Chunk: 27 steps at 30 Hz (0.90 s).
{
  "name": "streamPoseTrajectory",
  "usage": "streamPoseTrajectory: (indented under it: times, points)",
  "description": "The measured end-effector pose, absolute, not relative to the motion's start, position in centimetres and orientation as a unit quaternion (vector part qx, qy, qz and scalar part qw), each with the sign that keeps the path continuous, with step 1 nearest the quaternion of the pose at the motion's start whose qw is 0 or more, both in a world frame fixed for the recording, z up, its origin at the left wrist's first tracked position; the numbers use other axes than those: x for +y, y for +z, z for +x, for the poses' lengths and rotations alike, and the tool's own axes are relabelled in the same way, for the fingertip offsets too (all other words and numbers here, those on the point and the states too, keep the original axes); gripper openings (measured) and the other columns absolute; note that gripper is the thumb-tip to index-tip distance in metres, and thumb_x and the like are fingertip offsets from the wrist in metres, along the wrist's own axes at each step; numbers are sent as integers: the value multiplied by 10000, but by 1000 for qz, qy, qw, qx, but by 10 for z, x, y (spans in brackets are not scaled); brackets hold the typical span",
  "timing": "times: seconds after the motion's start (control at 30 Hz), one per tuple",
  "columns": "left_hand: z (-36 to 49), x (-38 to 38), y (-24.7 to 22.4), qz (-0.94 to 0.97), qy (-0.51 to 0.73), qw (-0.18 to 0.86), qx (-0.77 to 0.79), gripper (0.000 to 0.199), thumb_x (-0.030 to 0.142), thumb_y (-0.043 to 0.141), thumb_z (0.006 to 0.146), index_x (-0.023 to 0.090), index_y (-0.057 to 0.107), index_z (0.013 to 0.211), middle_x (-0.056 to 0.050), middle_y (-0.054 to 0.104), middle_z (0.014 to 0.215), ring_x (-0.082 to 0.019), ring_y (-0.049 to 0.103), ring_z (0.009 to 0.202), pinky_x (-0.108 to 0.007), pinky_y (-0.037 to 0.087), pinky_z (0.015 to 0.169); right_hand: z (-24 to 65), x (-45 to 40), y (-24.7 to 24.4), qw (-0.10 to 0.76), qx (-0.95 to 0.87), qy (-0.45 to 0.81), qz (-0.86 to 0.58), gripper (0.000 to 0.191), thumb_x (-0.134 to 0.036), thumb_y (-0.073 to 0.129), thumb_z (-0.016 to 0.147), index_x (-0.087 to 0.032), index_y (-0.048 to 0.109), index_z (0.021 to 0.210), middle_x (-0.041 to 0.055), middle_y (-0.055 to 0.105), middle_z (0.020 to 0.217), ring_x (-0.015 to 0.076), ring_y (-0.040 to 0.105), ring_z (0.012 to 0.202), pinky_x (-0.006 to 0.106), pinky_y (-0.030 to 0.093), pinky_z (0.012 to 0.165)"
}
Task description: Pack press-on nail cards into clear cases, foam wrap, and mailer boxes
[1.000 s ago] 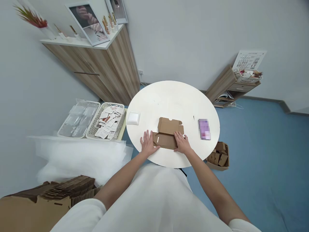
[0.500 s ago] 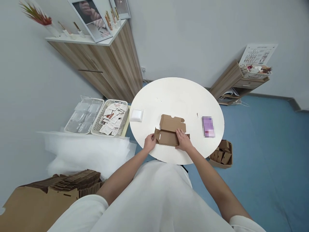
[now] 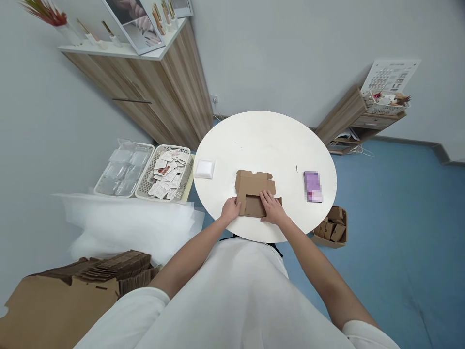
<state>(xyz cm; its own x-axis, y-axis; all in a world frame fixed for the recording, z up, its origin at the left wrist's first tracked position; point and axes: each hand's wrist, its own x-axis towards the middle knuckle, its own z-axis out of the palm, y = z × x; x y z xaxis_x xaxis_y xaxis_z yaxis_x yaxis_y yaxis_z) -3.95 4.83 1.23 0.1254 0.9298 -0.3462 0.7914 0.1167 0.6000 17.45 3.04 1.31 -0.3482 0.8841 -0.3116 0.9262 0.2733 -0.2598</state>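
A brown cardboard box (image 3: 254,183) lies partly folded on the white round table (image 3: 269,140), its lid panel flat on the far side. My left hand (image 3: 231,209) grips the box's left end, where the side flap is folded inward over the base. Stretched across the right part of the base, my right hand (image 3: 273,208) rests with its fingers extended. A small flap sticks out just beyond that hand. To the left on the table is a white padded packet (image 3: 205,169). A purple pack (image 3: 313,186), blurred by pixelation, lies at the right.
Left of the table stand a white basket of printed cards (image 3: 167,172) and a basket of clear plastic packets (image 3: 123,169). White wrapping sheets (image 3: 127,223) and a large carton of flattened boxes (image 3: 61,305) are nearer. A carton of folded boxes (image 3: 330,230) sits on the floor at right.
The left end flap, upright before, now lies folded inward over the base. My left hand has moved slightly right with it; the right hand stays on the base.
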Motion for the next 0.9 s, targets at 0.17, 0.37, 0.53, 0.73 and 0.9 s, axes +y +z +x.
streamPoseTrajectory:
  times: [0.17,0.37,0.53,0.73,0.9]
  points:
    - [-41,51,10,670,45,348,654,328,314,347,839,107,567,969,-141,616,958,-231,578,875,-299,417,690,176,30,16,60,806,-206,551,1180,-528,693,509,-196,-24,1385,125,62,1461,301,11,1333,473,180,1024]
    - [-43,48,8,678,17,342,651,311,308,320,854,118,545,953,-132,610,960,-223,580,846,-282,407,652,175,31,20,83,812,-201,541,1209,-629,629,512,-160,-64,1385,124,40,1462,308,-7,1332,480,174,1024]
    - [-43,43,6,685,5,327,652,240,226,340,832,129,540,920,-126,609,922,-230,581,827,-290,403,643,175,29,21,94,812,-200,540,1213,-648,611,518,-157,-86,1381,123,19,1463,308,-24,1331,480,187,1017]
    - [-36,42,6,679,-5,292,673,222,150,350,797,119,556,871,-134,595,869,-250,582,801,-316,406,647,174,27,19,97,809,-199,544,1199,-639,609,532,-160,-90,1381,120,-2,1464,306,-32,1332,480,189,1014]
    - [-42,35,10,686,54,315,654,356,278,379,828,116,461,1134,-136,569,990,-254,552,913,-341,412,735,174,26,19,95,813,-195,541,1190,-630,615,535,-173,-86,1381,117,9,1464,303,-19,1332,484,192,1009]
